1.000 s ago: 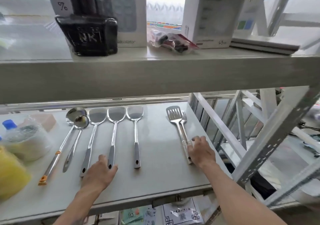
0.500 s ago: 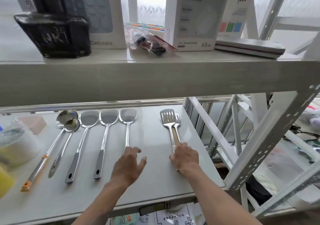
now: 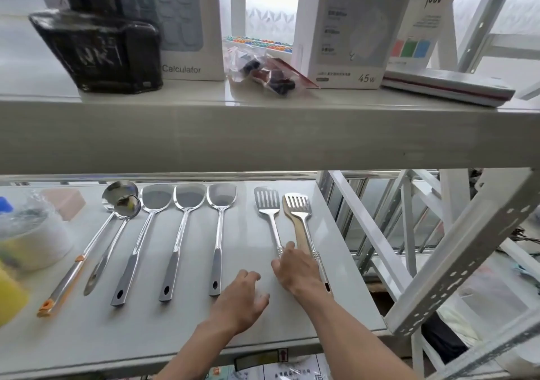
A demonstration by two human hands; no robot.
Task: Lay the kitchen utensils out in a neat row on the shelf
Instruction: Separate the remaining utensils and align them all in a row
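seven metal utensils lie in a row on the lower shelf. the right hand pinches a slotted turner's handle; the left hand rests beside it, fingers loosely spread.

Bright backlit daylight, blurred warped edges

Head view: worn on the head, close, facing forward and down onto the lower shelf.
Shared: single view only.
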